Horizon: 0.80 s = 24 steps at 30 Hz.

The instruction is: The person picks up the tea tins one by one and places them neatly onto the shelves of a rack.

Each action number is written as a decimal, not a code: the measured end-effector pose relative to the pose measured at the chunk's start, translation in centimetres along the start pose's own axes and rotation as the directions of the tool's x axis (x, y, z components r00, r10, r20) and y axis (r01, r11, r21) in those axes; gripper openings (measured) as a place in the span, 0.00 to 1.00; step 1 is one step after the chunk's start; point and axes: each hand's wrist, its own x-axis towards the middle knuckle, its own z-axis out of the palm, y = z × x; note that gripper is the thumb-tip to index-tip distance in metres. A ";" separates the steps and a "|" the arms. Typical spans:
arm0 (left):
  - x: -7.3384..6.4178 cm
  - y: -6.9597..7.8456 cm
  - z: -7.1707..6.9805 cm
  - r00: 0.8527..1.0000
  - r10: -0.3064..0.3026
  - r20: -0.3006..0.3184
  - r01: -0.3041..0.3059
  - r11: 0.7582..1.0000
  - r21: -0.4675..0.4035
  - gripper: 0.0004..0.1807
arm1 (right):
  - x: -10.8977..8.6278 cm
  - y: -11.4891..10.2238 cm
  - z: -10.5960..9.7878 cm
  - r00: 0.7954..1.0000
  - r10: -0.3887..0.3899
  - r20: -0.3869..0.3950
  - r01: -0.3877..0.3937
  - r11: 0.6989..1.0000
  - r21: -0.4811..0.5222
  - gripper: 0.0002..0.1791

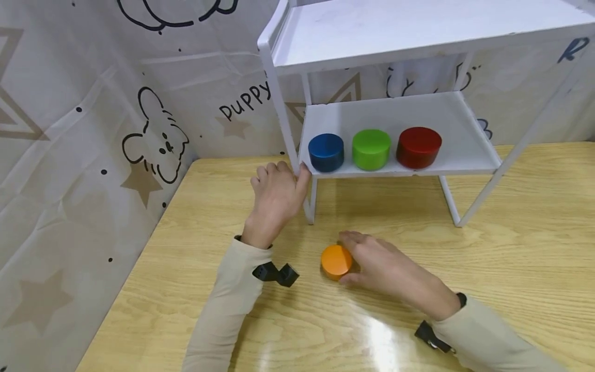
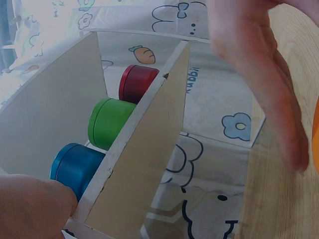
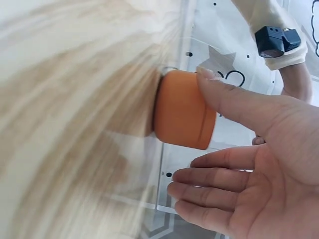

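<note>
An orange round tin (image 1: 337,262) with a lid seam stands on the wooden table in front of the shelf. Around its right side is my right hand (image 1: 383,266), thumb at the near side and fingers at the far side. In the right wrist view the thumb (image 3: 234,99) overlaps the tin's rim while the other fingers stay extended, apart from it. My left hand (image 1: 279,196) grips the white shelf (image 1: 372,174) at its left front post, thumb on the middle board's corner. Blue (image 1: 326,153), green (image 1: 371,150) and red (image 1: 419,148) tins stand in a row on that board.
The shelf's upper board (image 1: 418,26) overhangs the row of tins. Its thin legs (image 1: 450,201) stand on the table (image 1: 209,217). A patterned cloth (image 1: 93,129) hangs along the left and back. Small black cameras (image 1: 276,274) are strapped to both wrists.
</note>
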 end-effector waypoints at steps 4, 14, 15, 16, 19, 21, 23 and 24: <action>-0.1 -0.1 0.1 1.000 0.007 -0.001 -0.007 1.000 -0.005 0.30 | 0.0 0.1 0.6 0.999 0.007 0.034 -0.007 1.000 0.001 0.43; -0.1 -0.1 0.1 0.999 0.021 -0.028 -0.021 1.000 0.008 0.30 | 0.1 0.1 1.1 1.000 -0.016 0.022 0.016 1.000 -0.002 0.45; -0.1 -0.1 0.1 0.999 0.021 -0.028 -0.021 1.000 0.010 0.30 | 0.1 0.1 1.2 1.000 -0.019 0.020 0.019 1.000 -0.001 0.44; -0.1 -0.1 0.1 0.999 0.021 -0.028 -0.020 1.000 0.011 0.30 | 0.1 0.0 1.2 1.000 -0.024 0.016 0.024 1.000 0.001 0.44; -0.1 -0.1 0.2 0.999 0.019 -0.029 -0.018 1.000 0.011 0.30 | 0.1 0.0 1.2 0.999 -0.036 0.008 0.036 0.999 0.006 0.44; -0.1 -0.1 0.2 0.999 0.017 -0.032 -0.017 1.000 0.010 0.30 | 0.1 -0.1 1.3 0.999 -0.044 0.004 0.044 0.999 0.009 0.43; -0.1 -0.1 0.2 0.999 0.015 -0.034 -0.015 1.000 0.008 0.30 | 0.1 -0.1 1.3 0.999 -0.050 0.001 0.050 0.999 0.010 0.43; -0.1 -0.1 0.2 0.999 0.013 -0.033 -0.013 1.000 0.006 0.30 | 0.1 -0.1 1.3 0.999 -0.053 0.001 0.053 0.999 0.012 0.43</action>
